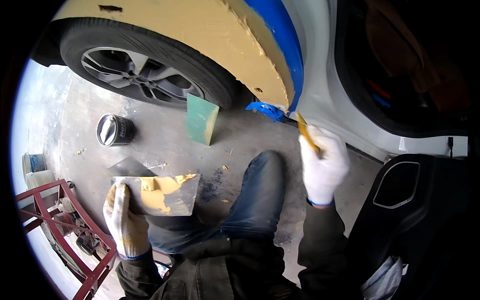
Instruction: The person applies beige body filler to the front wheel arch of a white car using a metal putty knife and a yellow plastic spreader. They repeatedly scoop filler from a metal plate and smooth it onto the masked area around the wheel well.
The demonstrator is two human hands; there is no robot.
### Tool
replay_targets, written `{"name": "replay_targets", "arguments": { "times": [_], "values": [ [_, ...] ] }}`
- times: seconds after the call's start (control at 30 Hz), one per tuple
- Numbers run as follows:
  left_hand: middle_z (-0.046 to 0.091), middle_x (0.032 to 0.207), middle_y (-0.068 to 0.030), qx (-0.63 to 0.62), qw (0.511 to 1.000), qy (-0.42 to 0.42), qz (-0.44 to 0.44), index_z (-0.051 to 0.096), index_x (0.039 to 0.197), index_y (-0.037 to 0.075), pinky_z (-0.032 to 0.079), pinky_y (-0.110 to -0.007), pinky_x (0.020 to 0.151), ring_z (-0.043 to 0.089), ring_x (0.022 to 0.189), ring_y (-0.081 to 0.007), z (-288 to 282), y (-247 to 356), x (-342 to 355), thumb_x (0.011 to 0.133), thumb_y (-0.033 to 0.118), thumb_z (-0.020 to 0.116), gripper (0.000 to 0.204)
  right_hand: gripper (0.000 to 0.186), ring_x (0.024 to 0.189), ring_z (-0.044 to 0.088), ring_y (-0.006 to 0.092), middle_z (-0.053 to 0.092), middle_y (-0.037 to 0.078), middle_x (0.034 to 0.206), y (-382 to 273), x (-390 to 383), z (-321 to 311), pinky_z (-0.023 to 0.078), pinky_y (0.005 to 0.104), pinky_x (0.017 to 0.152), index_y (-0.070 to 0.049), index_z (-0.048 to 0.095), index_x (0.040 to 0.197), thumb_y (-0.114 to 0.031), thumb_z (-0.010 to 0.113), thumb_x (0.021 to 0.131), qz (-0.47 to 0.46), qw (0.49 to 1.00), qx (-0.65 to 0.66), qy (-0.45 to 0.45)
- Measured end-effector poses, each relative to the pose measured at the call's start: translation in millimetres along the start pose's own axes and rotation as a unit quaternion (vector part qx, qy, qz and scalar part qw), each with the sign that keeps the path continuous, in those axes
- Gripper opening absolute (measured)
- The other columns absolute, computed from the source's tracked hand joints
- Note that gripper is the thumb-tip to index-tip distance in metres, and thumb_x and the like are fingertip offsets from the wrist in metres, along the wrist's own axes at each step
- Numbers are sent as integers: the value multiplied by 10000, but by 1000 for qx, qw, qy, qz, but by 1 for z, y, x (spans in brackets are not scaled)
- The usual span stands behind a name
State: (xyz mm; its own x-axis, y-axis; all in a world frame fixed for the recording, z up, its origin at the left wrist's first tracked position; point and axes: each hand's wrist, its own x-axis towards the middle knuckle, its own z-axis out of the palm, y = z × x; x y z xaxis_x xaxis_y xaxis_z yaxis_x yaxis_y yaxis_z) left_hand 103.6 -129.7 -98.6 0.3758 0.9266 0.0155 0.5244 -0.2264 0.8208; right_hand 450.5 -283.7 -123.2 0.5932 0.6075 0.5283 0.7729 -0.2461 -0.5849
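Right hand (pixel 324 162), white-gloved: fingers closed, pinching a yellow spreader (pixel 308 136). The spreader projects from the top of the fist, tilted up and to the left. Its tip sits at the lower corner of the fender (pixel 245 47); whether it touches cannot be told from this angle.

Left hand (pixel 122 220), gloved, glove stained: thumb and fingers pinch the left end of a grey board (pixel 177 202). Tan putty (pixel 156 194) lies on the board's upper face, heaped from the middle toward the top right corner. The board's right end projects free, well apart from the right hand. A darker grey sheet (pixel 131 166) shows behind the board's upper left edge; cannot tell what supports it.

Between the hands: a knee in blue jeans (pixel 264 185), nearer the right hand. Floor (pixel 165 132) shows between board and wheel.

Beyond the board: an open can (pixel 115 130) upright on the floor, and a green sheet (pixel 201 120) beside the tire (pixel 215 82), with a gap of floor between the two.

Fender: coated tan, with a blue strip (pixel 287 45) along its right edge; crumpled blue tape (pixel 267 111) near its lower corner. White car body (pixel 320 65) bounds the right hand's upper right; black door (pixel 415 200) lies farther right. Red metal frame (pixel 75 235) borders the left hand's outer side.
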Motion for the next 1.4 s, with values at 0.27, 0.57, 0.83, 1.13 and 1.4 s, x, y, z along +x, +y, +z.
{"name": "replay_targets", "arguments": {
  "times": [0.27, 0.57, 0.83, 1.13, 1.4],
  "values": [
    [656, 990, -83, -359, 917, 27, -172, 608, 1101, -72, 481, -249, 788, 608, 856, -124, 28, 63, 19, 987, 175, 551, 278, 207, 832, 647, 149, 687, 119, 944, -69, -9, -32, 518, 272, 766, 9, 647, 924, 49, 754, 751, 322, 870, 367, -62],
    [668, 979, -82, -384, 904, 10, -187, 616, 1091, -75, 484, -248, 772, 617, 840, -126, 27, 81, 12, 966, 135, 577, 247, 306, 944, 631, 179, 685, 5, 1059, -112, -8, -38, 512, 315, 817, -151, 716, 1018, -115, 829, 736, -201, 967, 34, -151],
    [668, 971, -83, -387, 907, 7, -168, 612, 1091, -79, 482, -252, 765, 616, 840, -128, 27, 90, 10, 961, 140, 577, 257, 272, 930, 618, 166, 677, -47, 1051, -110, -1, -37, 513, 310, 759, -200, 730, 982, -118, 802, 733, -216, 958, 14, -190],
    [662, 910, -60, -302, 940, 78, -141, 615, 1044, -54, 478, -242, 705, 608, 785, -115, 25, 66, 18, 974, 187, 574, 254, 294, 867, 661, 219, 712, 69, 985, -68, 8, -29, 537, 327, 737, -86, 688, 950, 3, 820, 702, -65, 991, 117, -10],
    [656, 932, -79, -333, 923, 80, -173, 604, 1047, -42, 494, -225, 721, 616, 805, -112, 17, 30, 8, 973, 146, 590, 203, 298, 928, 658, 236, 710, 93, 1035, -43, 20, -1, 540, 321, 799, -54, 701, 1007, 8, 800, 733, -20, 992, 50, 112]
  ]
}}
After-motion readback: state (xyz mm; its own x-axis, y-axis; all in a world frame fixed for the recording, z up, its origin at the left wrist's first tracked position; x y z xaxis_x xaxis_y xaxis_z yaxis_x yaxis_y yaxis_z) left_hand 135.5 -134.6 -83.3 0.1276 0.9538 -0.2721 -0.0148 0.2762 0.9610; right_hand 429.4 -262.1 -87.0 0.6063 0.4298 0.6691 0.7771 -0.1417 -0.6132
